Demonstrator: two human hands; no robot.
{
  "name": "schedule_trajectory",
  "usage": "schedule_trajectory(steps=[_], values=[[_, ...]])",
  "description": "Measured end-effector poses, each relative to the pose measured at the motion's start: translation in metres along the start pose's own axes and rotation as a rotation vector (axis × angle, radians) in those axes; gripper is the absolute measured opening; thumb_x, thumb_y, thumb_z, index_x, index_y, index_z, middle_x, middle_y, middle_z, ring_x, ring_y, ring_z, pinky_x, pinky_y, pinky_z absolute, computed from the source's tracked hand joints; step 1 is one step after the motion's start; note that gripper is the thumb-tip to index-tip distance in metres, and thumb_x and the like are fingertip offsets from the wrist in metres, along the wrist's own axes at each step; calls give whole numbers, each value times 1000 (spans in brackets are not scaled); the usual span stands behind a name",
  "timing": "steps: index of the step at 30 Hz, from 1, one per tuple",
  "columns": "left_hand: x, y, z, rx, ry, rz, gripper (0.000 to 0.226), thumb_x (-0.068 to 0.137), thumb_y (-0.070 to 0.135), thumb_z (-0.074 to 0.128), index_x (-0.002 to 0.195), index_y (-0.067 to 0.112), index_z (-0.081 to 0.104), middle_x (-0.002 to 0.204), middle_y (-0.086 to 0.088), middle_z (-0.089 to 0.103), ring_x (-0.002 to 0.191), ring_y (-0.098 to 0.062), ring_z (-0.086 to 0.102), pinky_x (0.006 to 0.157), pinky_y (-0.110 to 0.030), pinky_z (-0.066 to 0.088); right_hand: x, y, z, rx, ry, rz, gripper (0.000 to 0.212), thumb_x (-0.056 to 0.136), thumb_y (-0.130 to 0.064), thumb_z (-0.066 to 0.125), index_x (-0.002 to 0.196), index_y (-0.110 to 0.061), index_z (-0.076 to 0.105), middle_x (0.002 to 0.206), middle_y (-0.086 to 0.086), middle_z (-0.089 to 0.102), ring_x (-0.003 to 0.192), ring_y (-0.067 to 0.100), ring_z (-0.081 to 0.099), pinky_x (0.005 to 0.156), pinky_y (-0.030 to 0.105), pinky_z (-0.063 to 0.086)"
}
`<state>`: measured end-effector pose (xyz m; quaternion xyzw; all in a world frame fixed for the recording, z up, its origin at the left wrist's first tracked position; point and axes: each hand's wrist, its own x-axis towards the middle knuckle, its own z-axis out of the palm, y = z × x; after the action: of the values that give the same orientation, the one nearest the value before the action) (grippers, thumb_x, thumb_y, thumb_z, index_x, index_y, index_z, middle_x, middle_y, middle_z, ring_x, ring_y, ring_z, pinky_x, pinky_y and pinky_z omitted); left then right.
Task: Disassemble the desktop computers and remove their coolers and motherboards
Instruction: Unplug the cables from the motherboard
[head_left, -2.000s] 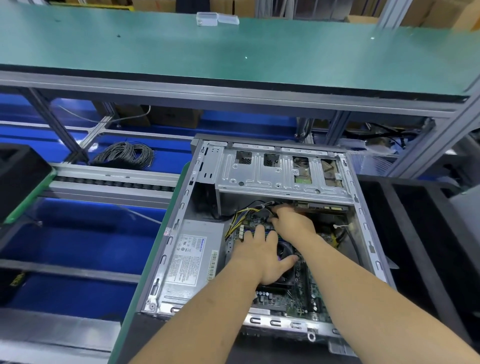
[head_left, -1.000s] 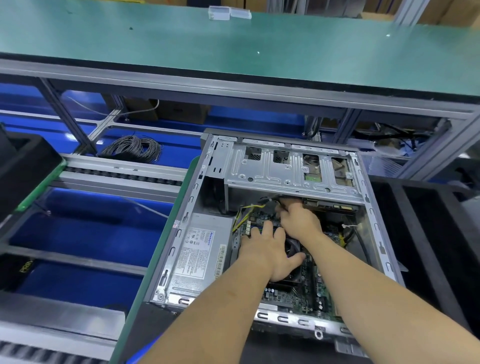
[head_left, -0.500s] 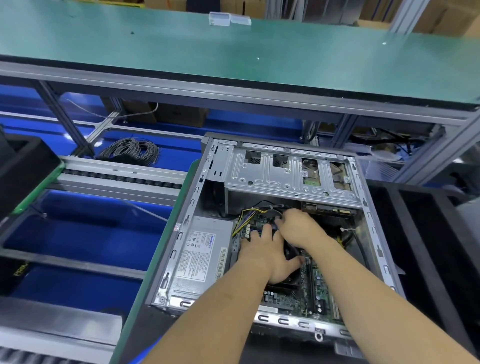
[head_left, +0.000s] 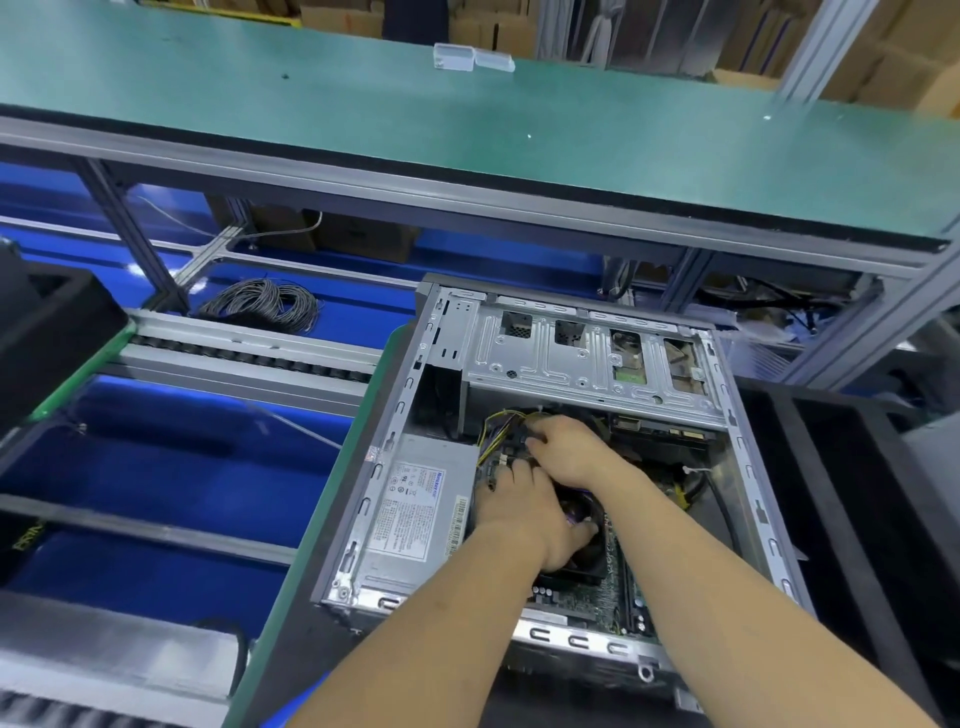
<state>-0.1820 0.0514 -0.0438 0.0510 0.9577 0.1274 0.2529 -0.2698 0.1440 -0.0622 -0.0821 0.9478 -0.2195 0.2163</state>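
Silver case (head_left: 748, 467), teal shelf (head_left: 363, 104), blue bins (head_left: 156, 467), yellow wires (head_left: 493, 431)

head view: worn on the person, above and just behind both forearms | faces forward and steeply down into the open computer case (head_left: 748, 467) | close, case near frame centre | wide lens also takes in the green shelf (head_left: 363, 98) above and beyond | no second view to overlap
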Motion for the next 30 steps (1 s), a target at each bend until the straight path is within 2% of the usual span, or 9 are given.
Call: schedule_trajectory(steps=[2, 5, 7, 11, 14, 17, 21, 26, 30], values=[[0, -3, 0, -22, -79, -8, 95, 88, 75, 43, 152, 12, 15, 156, -13, 19, 147, -33, 13, 115, -53, 24, 7, 2, 5, 12, 52, 3, 40, 104, -24, 46, 142, -11, 53, 143, 12, 55, 130, 29, 50, 101, 27, 39], [1, -5, -1, -26, -138, 5, 92, 89, 74, 41, 153, 14, 12, 157, -13, 16, 148, -33, 7, 115, -54, 24, 21, 5, 10, -46, 19, 38, 47, 103, -30, 48, 147, -14, 45, 143, 14, 53, 128, 29, 51, 97, 28, 41], [1, -5, -1, -11, -135, 12, 92, 90, 73, 41, 154, 15, 10, 157, -14, 15, 148, -34, 6, 116, -54, 24, 29, 5, 13, -52, 11, 70, 47, 100, -35, 54, 142, -13, 50, 134, 14, 59, 123, 30, 55, 90, 28, 43], [2, -5, 0, -2, -134, 9, 87, 92, 66, 41, 155, 15, 7, 160, -15, 10, 149, -36, 2, 116, -54, 22, 42, 3, 21, 1, 81, 97, 28, 94, -36, 62, 97, -9, 71, 85, 10, 67, 81, 27, 64, 61, 25, 43], [3, -6, -1, -18, -170, 0, 92, 93, 65, 40, 158, 19, -6, 164, -16, -10, 151, -36, -14, 119, -56, 14, 43, 4, 22, 11, 123, 113, 27, 95, -34, 61, 88, -10, 71, 72, 7, 62, 67, 24, 59, 55, 24, 42], [3, -6, -1, -41, -202, -14, 95, 93, 68, 41, 157, 22, -11, 164, -15, -17, 150, -35, -21, 117, -58, 18, 41, 3, 23, -20, 156, 74, 26, 97, -29, 58, 91, -7, 71, 72, 5, 59, 72, 26, 60, 59, 26, 45], [3, -6, -1, -43, -198, -25, 96, 91, 70, 41, 157, 22, -9, 164, -16, -15, 151, -34, -19, 117, -57, 20, 36, 4, 22, 91, 194, 73, 25, 99, -34, 56, 111, -18, 71, 90, 5, 67, 80, 21, 57, 62, 24, 38], [1, -5, -1, -51, -183, -19, 94, 91, 69, 42, 157, 21, -5, 165, -17, -10, 151, -35, -17, 118, -57, 20, 27, 6, 12, -122, 183, 113, 30, 98, -39, 54, 113, -18, 69, 91, 7, 66, 79, 28, 63, 71, 34, 57], [1, -5, -3, -66, -177, -18, 91, 92, 65, 40, 157, 22, -7, 164, -18, -9, 151, -35, -17, 117, -58, 19, 24, -4, 12, -227, 269, 139, 32, 98, -42, 50, 105, -15, 66, 77, 2, 55, 73, 27, 59, 60, 29, 50]])
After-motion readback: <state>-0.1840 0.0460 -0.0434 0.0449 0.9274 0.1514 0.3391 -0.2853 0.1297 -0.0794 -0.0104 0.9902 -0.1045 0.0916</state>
